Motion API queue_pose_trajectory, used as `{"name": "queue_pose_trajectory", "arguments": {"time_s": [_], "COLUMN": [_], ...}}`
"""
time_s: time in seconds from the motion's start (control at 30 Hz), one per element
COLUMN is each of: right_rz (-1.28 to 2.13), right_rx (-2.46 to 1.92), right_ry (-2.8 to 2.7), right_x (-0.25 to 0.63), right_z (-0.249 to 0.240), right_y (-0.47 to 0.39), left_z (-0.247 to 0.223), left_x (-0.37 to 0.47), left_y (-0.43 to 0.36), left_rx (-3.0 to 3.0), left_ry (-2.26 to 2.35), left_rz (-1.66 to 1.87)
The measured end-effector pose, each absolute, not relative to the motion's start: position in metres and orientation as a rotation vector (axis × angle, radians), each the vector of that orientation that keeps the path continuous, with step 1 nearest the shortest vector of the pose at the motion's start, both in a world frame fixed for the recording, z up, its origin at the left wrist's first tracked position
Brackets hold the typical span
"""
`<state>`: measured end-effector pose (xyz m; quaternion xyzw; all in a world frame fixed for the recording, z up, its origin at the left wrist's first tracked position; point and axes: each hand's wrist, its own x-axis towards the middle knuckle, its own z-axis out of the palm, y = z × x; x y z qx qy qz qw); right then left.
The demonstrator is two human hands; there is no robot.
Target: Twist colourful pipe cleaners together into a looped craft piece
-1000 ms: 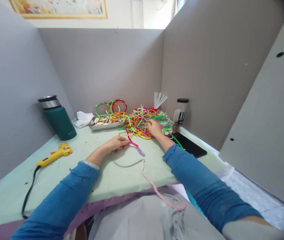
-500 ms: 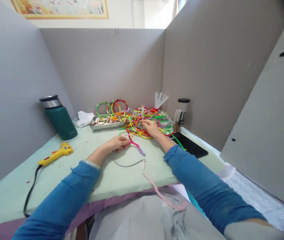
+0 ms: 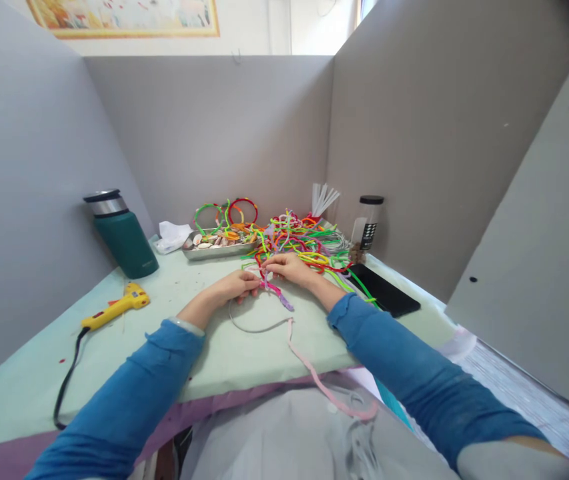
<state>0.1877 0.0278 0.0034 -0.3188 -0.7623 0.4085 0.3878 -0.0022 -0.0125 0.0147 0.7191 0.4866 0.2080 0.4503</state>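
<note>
My left hand [image 3: 239, 287] is closed in a pinch on a pink pipe cleaner [image 3: 271, 288], whose lower end turns purple. Just to its right, my right hand [image 3: 287, 267] has thumb and fingers together on a thin pipe cleaner that looks purple [image 3: 266, 279]; the exact grip is partly hidden. From beneath my left hand a thin grey curved strand [image 3: 257, 331] runs over the table. Its right end meets a pale pink fuzzy strip [image 3: 309, 365] that hangs over the front edge onto my lap. Behind my hands lies a tangled pile of colourful pipe cleaners [image 3: 309, 243].
A metal tray [image 3: 219, 253] of shells stands at the back, with fuzzy rings [image 3: 243, 212] behind it. A yellow glue gun [image 3: 117, 308] and green flask [image 3: 127, 243] are left. Right are a clear jar [image 3: 365, 230], white sticks [image 3: 323, 200] and a flat black object [image 3: 387, 290].
My right hand has come back from the pile, toward me and left, and is now close beside my left hand with a strand in its fingers. My left hand stays in place.
</note>
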Motion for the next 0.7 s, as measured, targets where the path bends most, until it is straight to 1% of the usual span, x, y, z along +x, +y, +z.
{"name": "queue_pose_trajectory", "arguments": {"time_s": [0.23,0.47,0.57,0.7], "right_rz": [1.05,0.981,0.862,0.551], "right_rx": [-0.793,-0.798,-0.793,-0.963], "right_ry": [-1.923,-2.007,-1.978,-1.871], "right_x": [0.183,0.179,0.177,0.183], "right_z": [0.0,0.0,-0.001,0.0], "right_y": [0.024,0.02,0.026,0.04], "left_z": [0.016,0.02,0.022,0.025], "left_x": [-0.003,0.002,0.004,0.006], "left_y": [-0.014,-0.019,-0.021,-0.024], "left_rx": [1.82,1.867,1.822,1.791], "left_ry": [1.224,1.274,1.274,1.275], "left_rz": [0.492,0.491,0.506,0.508]}}
